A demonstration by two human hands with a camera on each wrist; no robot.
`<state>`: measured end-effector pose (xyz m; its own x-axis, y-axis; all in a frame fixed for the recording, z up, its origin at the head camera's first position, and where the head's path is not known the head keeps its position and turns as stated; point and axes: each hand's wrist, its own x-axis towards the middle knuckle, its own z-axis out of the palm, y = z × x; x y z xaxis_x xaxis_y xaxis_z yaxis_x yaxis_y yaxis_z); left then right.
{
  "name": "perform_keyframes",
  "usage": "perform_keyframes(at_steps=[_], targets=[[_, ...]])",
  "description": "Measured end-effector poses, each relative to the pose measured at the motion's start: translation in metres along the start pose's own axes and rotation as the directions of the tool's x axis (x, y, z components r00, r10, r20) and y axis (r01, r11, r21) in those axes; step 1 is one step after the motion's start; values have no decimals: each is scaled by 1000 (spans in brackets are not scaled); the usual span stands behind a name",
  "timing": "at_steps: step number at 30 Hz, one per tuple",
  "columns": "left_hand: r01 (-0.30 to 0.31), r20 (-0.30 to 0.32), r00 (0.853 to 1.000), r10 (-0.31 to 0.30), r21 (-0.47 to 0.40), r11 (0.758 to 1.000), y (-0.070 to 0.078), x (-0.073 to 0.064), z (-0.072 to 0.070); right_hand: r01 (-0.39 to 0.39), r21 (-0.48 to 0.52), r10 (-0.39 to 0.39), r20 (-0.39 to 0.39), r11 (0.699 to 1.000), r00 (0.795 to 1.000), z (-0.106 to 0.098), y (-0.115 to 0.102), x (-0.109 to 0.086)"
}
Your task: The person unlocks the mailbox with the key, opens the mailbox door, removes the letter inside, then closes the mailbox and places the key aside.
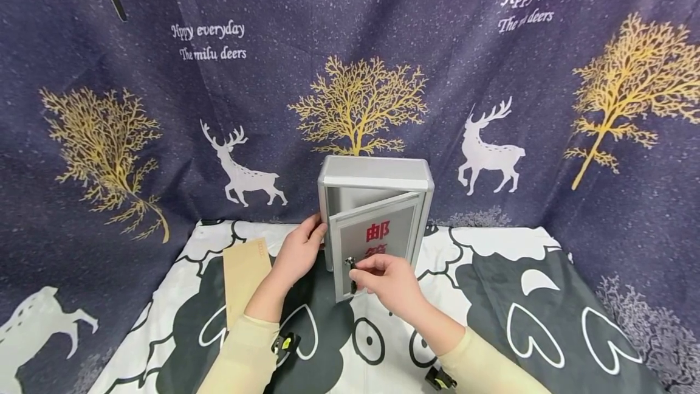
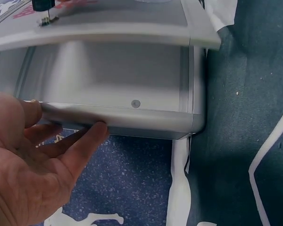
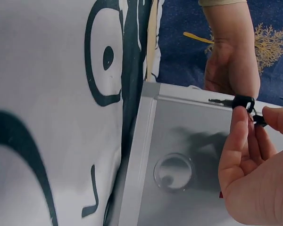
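A silver metal mailbox (image 1: 377, 169) with red characters on its door (image 1: 401, 224) stands upright on the cloth, and that door is partly swung out. My left hand (image 1: 298, 253) grips the mailbox's left side, thumb on the front rim (image 2: 146, 117) and fingers against the outside of the wall. At the door's free edge, my right hand (image 1: 391, 283) pinches a black-headed key at the lock (image 1: 350, 261). A second black-headed key (image 3: 244, 101) dangles on the same ring. The door's round clear window (image 3: 173, 172) shows in the right wrist view.
A tan envelope (image 1: 243, 272) lies on the cloth left of the mailbox, partly behind the left forearm. Black-and-white cartoon cloth (image 1: 383, 376) covers the table. Close behind hangs a dark blue curtain (image 1: 355, 29) printed with deer and trees.
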<state>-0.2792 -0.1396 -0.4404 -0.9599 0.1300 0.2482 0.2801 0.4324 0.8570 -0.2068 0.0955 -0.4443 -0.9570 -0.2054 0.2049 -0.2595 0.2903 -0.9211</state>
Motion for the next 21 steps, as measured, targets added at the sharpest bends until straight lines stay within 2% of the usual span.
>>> perform_keyframes(at_steps=[6, 11, 21], targets=[[5, -8, 1000, -5, 0, 1000, 1, -1, 0, -10, 22, 11, -56, 1000, 998, 10, -2, 7], [3, -16, 1000, -3, 10, 1000, 0, -1, 0, -30, 64, 35, -77, 998, 996, 16, -1, 14], [18, -1, 1000, -18, -4, 1000, 0, -1, 0, -58, 68, 64, -99, 996, 993, 21, -1, 22]])
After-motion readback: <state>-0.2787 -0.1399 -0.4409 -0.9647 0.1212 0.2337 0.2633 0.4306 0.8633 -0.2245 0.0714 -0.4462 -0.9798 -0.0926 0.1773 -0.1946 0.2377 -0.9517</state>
